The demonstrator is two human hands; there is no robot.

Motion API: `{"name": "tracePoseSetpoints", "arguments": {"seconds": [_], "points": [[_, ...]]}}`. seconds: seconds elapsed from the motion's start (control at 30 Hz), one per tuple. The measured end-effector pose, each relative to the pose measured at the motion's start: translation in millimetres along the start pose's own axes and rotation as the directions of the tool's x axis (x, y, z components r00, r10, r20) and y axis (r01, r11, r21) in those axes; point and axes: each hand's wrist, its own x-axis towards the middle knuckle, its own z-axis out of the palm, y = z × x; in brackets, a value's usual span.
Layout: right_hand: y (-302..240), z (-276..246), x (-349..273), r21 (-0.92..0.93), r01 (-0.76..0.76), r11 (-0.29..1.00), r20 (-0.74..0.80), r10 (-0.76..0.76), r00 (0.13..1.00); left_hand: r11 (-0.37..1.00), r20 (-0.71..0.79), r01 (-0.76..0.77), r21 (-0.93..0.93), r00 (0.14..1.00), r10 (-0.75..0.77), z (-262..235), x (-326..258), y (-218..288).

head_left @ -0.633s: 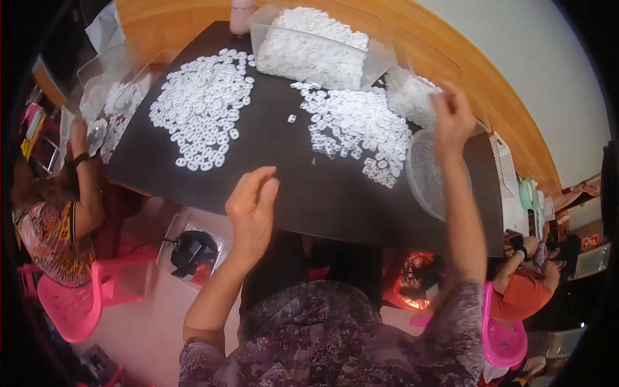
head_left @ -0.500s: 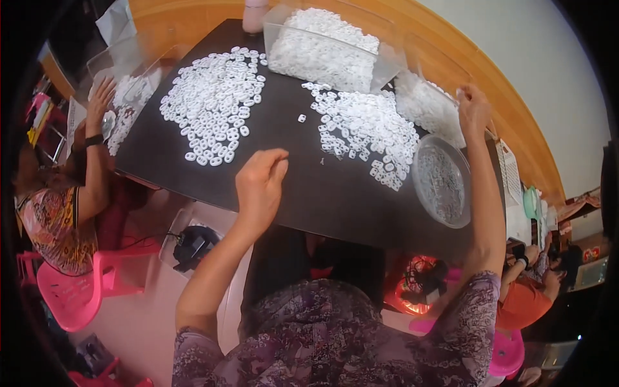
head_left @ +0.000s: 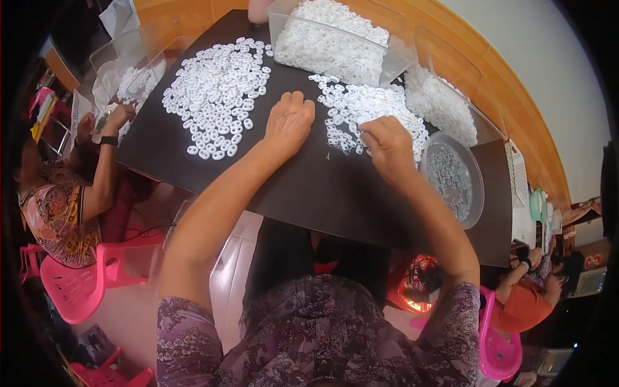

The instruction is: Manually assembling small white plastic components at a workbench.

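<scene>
My left hand (head_left: pixel 291 122) is over the dark table (head_left: pixel 309 184), between two heaps of small white plastic pieces. Its fingers are curled down, and whatever they hold is hidden. At the near edge of the right heap (head_left: pixel 380 103), my right hand (head_left: pixel 390 148) has its thumb and fingers pinched together. Anything in that pinch is too small or covered to make out. The left heap (head_left: pixel 219 97) is of oval pieces with two holes. A round clear bowl (head_left: pixel 478 200) of small grey metal bits, like screws, sits right of my right hand.
A clear plastic box (head_left: pixel 403 58) full of white pieces stands at the table's far side. Another clear box (head_left: pixel 493 127) of white pieces is at the right. A person (head_left: pixel 61 206) works at the left beside a pink chair (head_left: pixel 74 284); another, in orange (head_left: pixel 519 306), sits at the right.
My left hand has moved forward and right, over where a lone white piece lay. My right hand has come from the right-hand box down and left to the right heap.
</scene>
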Motion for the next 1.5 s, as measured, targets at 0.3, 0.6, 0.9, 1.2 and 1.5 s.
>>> {"name": "tracePoseSetpoints", "arguments": {"seconds": [0.3, 0.6, 0.9, 1.2, 1.5], "points": [[-46, 36, -14, 0.509, -0.326, 0.797, 0.164, 0.282, 0.945, 0.916, -0.019, 0.167, -0.364, 0.982, -0.187, -56, -51, 14], [-94, 39, -21, 0.632, -0.553, 0.543, 0.375, 0.411, 0.831, 0.274, 0.395, 0.563, -0.78, 0.782, -0.481, -89, -79, 50], [-84, 28, -42, 0.518, -0.518, 0.681, 0.225, 0.476, 0.85, -0.09, 0.458, 0.485, -0.87, 0.726, -0.512, -87, -106, 64], [-44, 42, -28, 0.102, -0.282, 0.954, 0.035, 0.28, 0.959, -0.168, 0.532, 0.525, -0.834, 0.685, -0.497, -94, -107, 64], [-46, 42, -26, 0.035, -0.222, 0.974, 0.075, 0.219, 0.973, -0.205, 0.477, 0.439, -0.875, 0.709, -0.52, -88, -112, 58]]}}
